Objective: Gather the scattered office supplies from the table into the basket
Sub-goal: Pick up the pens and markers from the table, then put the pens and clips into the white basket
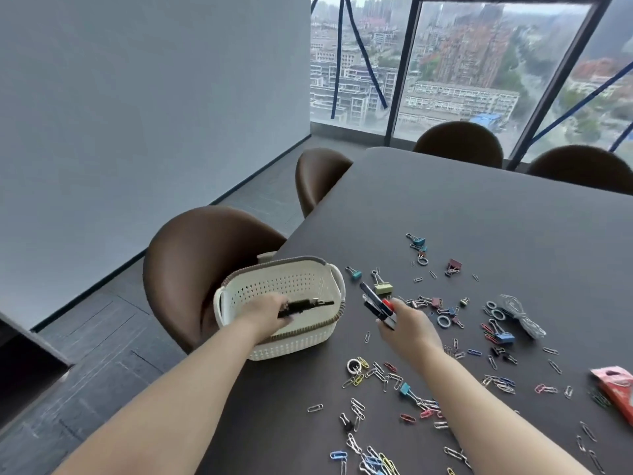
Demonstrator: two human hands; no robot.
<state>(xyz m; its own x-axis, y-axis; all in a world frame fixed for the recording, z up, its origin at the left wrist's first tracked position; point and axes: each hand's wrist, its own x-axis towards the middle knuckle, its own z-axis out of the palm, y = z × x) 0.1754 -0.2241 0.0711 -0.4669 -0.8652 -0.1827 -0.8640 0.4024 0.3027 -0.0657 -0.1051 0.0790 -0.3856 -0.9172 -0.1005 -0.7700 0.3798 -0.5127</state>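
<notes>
A white perforated basket [301,347] with a grey rim stands at the table's left edge. My left hand [265,313] is inside it and grips a long black tool [308,305]. Just right of the basket, my right hand [407,325] grips a dark stapler-like tool with a red part [375,303], lifted above the table. Several coloured paper clips [380,373] and binder clips [383,287] lie scattered over the dark table [479,207]. A coiled grey cable [522,311] lies to the right.
A red packet [616,389] lies at the right edge. Brown chairs [202,258] stand along the table's left side, and two more [459,142] at the far end. A large window fills the back wall. The table's far half is bare.
</notes>
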